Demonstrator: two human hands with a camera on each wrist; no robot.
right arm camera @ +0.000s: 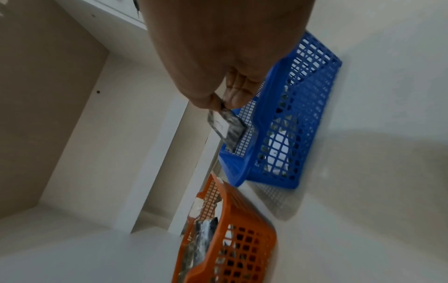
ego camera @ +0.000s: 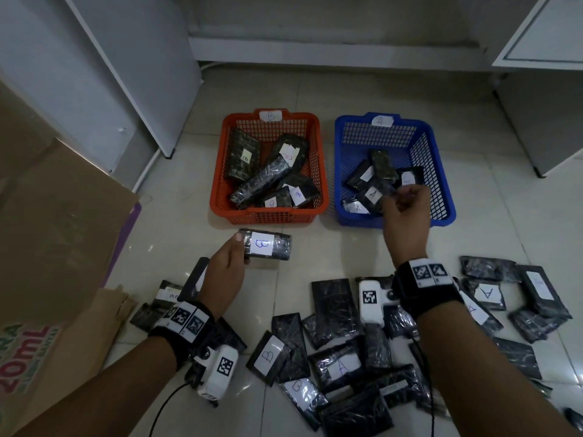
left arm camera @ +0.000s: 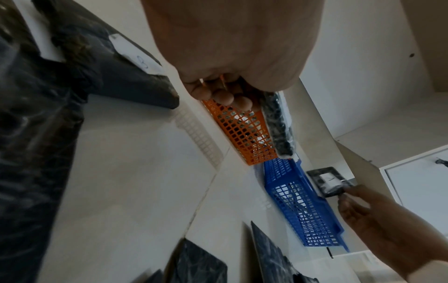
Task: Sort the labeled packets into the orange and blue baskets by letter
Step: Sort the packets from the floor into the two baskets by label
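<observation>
Black packet B point(ego camera: 266, 244), gripped by the left hand point(ego camera: 225, 266), sits short of the orange basket point(ego camera: 268, 216); the right hand point(ego camera: 407, 212) pinches another packet point(right arm camera: 226, 126) above the blue basket point(ego camera: 441, 197), where a loose pinch could drop it askew.

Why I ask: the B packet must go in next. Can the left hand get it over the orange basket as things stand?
Probably yes: the left hand holds the B packet just short of the orange basket, nothing between them.
</observation>
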